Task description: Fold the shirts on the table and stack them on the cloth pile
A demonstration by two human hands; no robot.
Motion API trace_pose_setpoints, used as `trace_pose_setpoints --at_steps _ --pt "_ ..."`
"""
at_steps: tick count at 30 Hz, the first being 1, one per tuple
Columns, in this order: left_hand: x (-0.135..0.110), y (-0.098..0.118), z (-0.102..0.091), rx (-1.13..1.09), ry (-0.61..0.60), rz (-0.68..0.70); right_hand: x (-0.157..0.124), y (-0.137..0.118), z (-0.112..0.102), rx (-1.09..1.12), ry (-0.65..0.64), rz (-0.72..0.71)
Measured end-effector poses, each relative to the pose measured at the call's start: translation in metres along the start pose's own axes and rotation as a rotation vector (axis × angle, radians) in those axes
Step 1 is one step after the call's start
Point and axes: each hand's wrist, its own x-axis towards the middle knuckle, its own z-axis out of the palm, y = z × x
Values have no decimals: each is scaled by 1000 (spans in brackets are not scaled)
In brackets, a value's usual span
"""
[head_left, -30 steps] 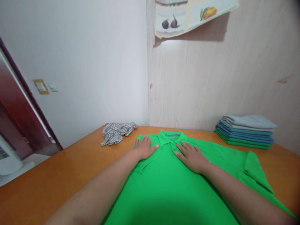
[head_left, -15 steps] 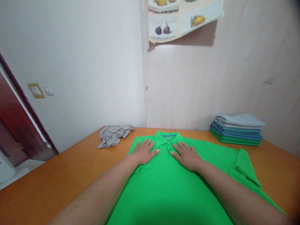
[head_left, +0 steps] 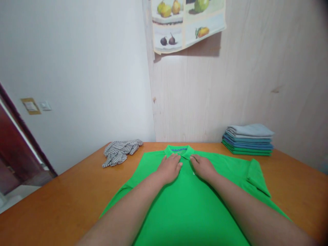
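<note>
A green polo shirt (head_left: 174,208) lies spread front side up on the table, its collar (head_left: 190,151) at the far end. My left hand (head_left: 169,169) rests on the shirt just below the collar, fingers stretched out and thumb apart. Just right of the button placket, my right hand (head_left: 203,167) has its fingers bent and closed at the collar's edge, on the fabric. The right sleeve (head_left: 258,177) lies partly folded over itself. My left forearm crosses the shirt's left side.
A crumpled striped cloth (head_left: 120,152) lies at the table's back left. At the back right stands a stack of folded clothes (head_left: 248,140) in grey, blue and green. The wall (head_left: 184,102) rises behind the orange-brown table (head_left: 84,191).
My left hand has slid right, towards the placket. My right hand has drawn its spread fingers together by the collar. The camera view has shifted slightly.
</note>
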Motion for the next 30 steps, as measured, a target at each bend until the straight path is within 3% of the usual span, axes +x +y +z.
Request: trace_pose_setpoints --at_steps 5,10,17,23,27,30 --pt "2 19 14 -22 -120 -8 4 6 1 33 11 12" --pt "4 22 10 -5 -150 -35 5 6 3 64 11 15" --pt "0 51 14 -7 -87 -64 6 6 1 113 42 39" --pt "-6 51 28 -6 -69 -71 11 6 -3 163 62 74" --pt "-5 49 28 -1 -72 -80 18 10 -18 185 72 85" --pt "-4 48 29 3 -74 -76 22 27 -44 165 96 133"
